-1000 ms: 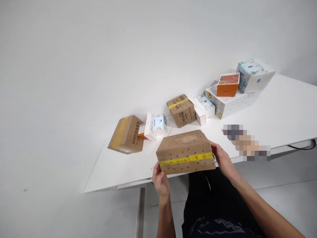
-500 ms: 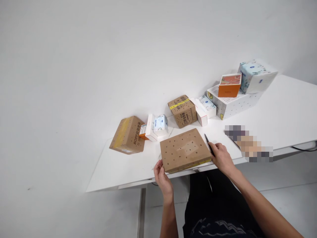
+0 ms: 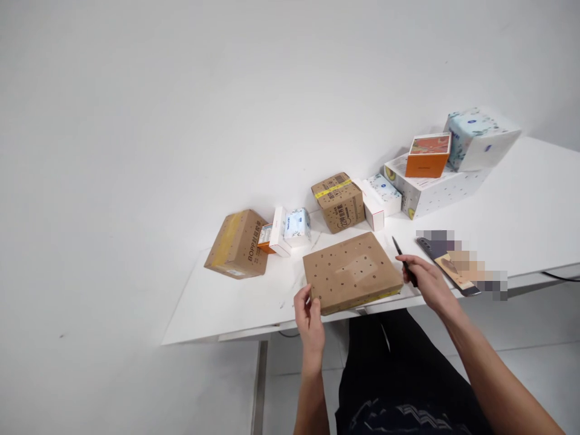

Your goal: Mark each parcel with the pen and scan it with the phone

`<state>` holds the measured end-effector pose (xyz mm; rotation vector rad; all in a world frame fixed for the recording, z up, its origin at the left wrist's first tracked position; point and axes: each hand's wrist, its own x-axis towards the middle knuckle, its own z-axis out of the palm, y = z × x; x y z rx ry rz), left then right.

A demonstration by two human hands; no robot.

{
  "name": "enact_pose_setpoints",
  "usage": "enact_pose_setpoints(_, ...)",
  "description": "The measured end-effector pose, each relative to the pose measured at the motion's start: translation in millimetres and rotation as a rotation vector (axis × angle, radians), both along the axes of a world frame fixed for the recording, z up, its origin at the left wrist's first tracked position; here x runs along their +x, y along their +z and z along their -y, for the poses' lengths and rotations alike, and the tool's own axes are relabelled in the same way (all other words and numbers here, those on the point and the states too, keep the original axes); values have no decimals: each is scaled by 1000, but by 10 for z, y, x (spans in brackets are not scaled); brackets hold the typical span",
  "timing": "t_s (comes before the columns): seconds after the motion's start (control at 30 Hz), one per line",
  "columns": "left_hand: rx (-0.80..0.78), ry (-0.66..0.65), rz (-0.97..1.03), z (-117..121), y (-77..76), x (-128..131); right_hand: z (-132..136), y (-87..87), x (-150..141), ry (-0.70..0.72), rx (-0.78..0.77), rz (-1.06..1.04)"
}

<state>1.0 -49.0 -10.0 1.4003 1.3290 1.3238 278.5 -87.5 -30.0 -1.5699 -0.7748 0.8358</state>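
A flat brown cardboard box (image 3: 335,278) with small dark marks on top and yellow tape along its near side lies at the table's front edge. My left hand (image 3: 310,311) grips its near left corner, thumb at the front and fingers along the side. To the right of the box, my right hand (image 3: 425,279) is closed around a slim black pointed tool (image 3: 399,249), its tip directed away from me. I cannot tell whether the tool is a knife or a pen. That hand stands a little apart from the box.
The white table (image 3: 203,314) meets a wall. Along the back are a taped carton (image 3: 235,244), a smaller carton (image 3: 339,202), tissue packs (image 3: 298,227), and a white box (image 3: 435,190) bearing an orange box (image 3: 426,164). A partly pixelated phone (image 3: 446,266) lies at right.
My right hand has drawn the black tool rightward, away from the box's right end. My left hand still touches the near left corner. The whole view has shifted slightly.
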Motion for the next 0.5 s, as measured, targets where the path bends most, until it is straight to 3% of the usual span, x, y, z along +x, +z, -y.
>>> enact_pose_setpoints(0.13, 282, 89, -92, 3, 70, 86, 49, 209, 79, -173, 264, -292)
enact_pose_setpoints(0.27, 660, 77, -89, -43, 247, 251, 31, 462, 13, -206, 436, -217)
enact_pose_setpoints(0.33, 772, 34, -79, -91, 355, 360, -7, 585, -82, -223, 493, -128)
enact_pose_setpoints(0.4, 771, -6, -55, -150, 443, 469, -59, 696, -200, -233, 520, -52)
enact_pose_setpoints(0.5, 581, -90, -34, -247, 505, 590, -159, 827, -370, -233, 534, -57)
